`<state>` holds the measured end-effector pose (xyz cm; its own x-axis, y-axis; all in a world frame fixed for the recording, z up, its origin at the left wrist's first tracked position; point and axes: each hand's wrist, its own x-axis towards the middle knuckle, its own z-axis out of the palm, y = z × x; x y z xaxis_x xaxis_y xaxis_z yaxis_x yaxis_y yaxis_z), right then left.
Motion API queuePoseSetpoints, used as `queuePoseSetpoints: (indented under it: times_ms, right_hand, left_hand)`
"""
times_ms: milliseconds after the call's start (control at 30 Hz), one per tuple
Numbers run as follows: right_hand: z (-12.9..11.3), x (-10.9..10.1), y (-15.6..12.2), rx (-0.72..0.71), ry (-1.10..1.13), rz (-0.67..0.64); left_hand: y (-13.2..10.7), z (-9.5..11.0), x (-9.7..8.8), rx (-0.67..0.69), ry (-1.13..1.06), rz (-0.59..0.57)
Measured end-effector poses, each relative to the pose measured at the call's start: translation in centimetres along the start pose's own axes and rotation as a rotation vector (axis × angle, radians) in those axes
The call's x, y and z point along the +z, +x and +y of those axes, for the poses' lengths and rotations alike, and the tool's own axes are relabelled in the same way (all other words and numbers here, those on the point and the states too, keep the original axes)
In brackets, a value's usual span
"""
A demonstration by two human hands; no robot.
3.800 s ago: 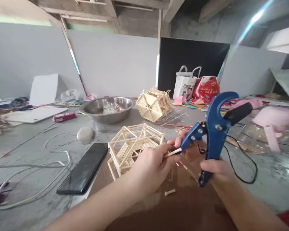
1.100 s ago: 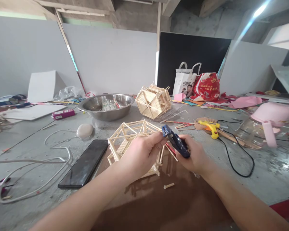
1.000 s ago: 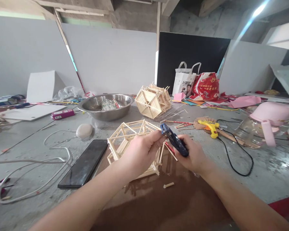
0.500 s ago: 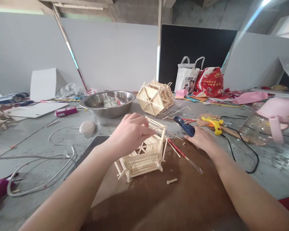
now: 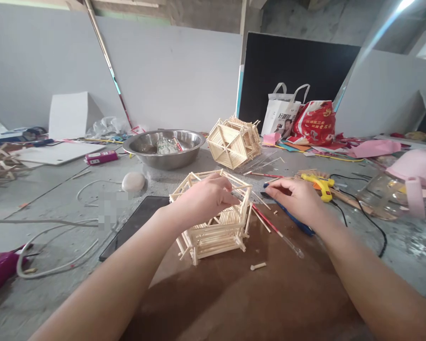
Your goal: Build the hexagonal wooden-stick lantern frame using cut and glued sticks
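Observation:
A six-sided frame of pale wooden sticks (image 5: 216,239) stands on the brown board (image 5: 270,298). My left hand (image 5: 208,199) reaches over its top, fingers curled down at the right inner side; the fingertips are partly hidden among the sticks. To the right, my right hand (image 5: 298,196) is closed, thumb and fingers pinched on a blue-handled tool (image 5: 298,222) with a dark tip. The hand covers part of this tool, so its exact kind is unclear. A red-and-clear thin stick (image 5: 277,227) lies between the frame and my right hand. Nearer me is a short stick piece (image 5: 258,266).
Behind stand a steel basin (image 5: 166,161) and a second stick lantern-like frame (image 5: 230,147). A yellow glue gun (image 5: 317,184) and a clear jug with pink lid (image 5: 386,189) are at the right. White cable (image 5: 57,270) loops at the left.
In my right hand the blue-handled tool has turned from pointing up to lying low along the board. My left hand stays at the frame. The whole view has shifted slightly.

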<state>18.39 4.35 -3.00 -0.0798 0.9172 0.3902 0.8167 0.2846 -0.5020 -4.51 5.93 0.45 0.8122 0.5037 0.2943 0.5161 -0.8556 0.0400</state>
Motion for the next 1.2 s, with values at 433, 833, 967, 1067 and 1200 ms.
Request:
queuePoseSetpoints:
  times_ms: [433, 833, 967, 1067, 1200]
  right_hand:
    - [-5.8, 1.0, 2.0, -0.042, 0.244, -0.677]
    - [-6.1, 1.1, 2.4, 0.059, 0.215, -0.752]
    - [-6.8, 0.6, 2.9, 0.031, 0.163, -0.827]
    - [-7.0, 0.3, 3.3, -0.006, 0.159, -0.82]
    - [-6.9, 0.0, 3.4, -0.005, 0.146, -0.839]
  left_hand:
    - [0.1, 0.4, -0.2, -0.083, -0.071, -0.057]
    - [-1.0, -3.6, -1.0, -0.531, -0.061, -0.006]
    - [-0.8, -3.6, -0.5, -0.541, -0.097, 0.0]
    - [-0.8, -3.3, -0.5, -0.536, -0.135, 0.008]
    - [-0.8, -3.3, -0.4, -0.534, -0.193, 0.013]
